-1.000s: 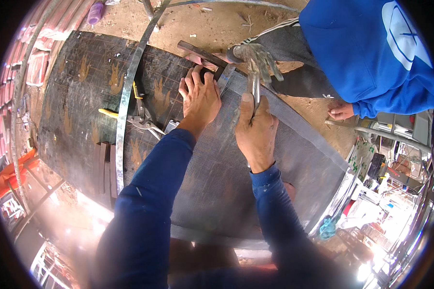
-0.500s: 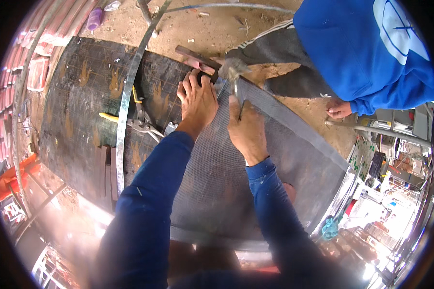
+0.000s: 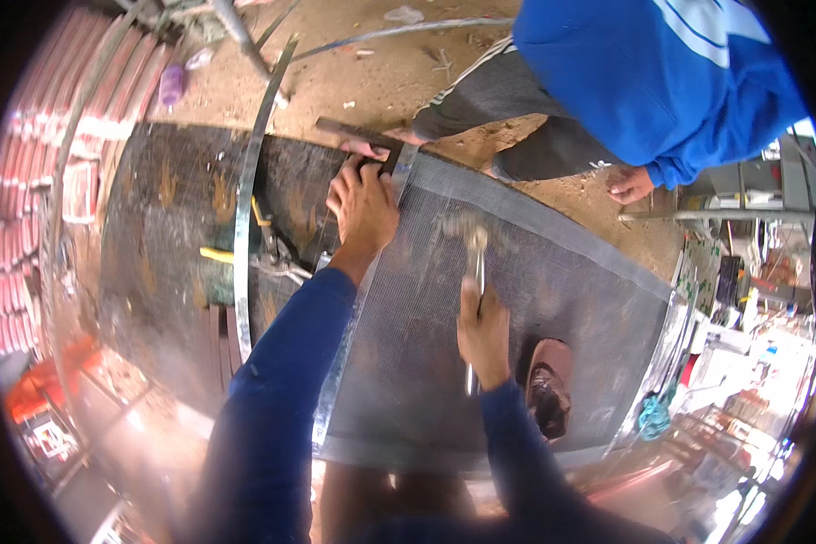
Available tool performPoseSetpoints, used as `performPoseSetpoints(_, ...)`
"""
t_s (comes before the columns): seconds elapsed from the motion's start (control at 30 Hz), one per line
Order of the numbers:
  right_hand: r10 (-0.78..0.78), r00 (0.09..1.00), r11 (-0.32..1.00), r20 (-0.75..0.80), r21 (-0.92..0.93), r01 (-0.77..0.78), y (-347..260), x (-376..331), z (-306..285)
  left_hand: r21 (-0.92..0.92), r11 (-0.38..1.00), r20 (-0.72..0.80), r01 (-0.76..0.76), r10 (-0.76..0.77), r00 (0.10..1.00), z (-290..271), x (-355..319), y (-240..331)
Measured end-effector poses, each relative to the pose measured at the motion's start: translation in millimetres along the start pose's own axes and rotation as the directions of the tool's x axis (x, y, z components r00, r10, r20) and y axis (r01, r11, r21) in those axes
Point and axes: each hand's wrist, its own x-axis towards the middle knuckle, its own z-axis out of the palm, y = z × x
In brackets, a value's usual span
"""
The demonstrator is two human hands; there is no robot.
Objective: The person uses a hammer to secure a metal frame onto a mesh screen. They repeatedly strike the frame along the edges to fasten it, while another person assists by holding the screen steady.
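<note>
Lg dark board w/ grey mesh sheet across its R part; hammer over mid-mesh, head blurred, R hand closed firmly round the handle. L hand sits at mesh's upper L corner, fingers part-bent, can't tell if gripping; yellow-handled snips lie nearby on the board's L part.

"Changed?"
"Swung the silver metal hammer from the far edge of the dark-grey mesh sheet toward its middle."
"More?"
"Uncovered a round-ended brown sandal beside the blue-sleeved right forearm."
</note>
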Motion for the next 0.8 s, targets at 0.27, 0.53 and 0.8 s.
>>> performPoseSetpoints(0.27,0.050,0.999,0.998,0.015,-0.041,-0.049,86,-191,-1,0.136,0.854,0.208,-0.502,0.471,0.857,-10,142,-20)
performPoseSetpoints(0.53,0.339,0.941,0.941,-0.003,0.002,-0.339,77,-280,18,0.146,0.957,0.896,-0.250,-0.021,0.443,10,183,46)
performPoseSetpoints(0.8,0.380,0.919,0.925,-0.106,0.064,-0.375,79,-317,37,0.101,0.942,0.944,-0.320,0.010,0.329,17,209,38)
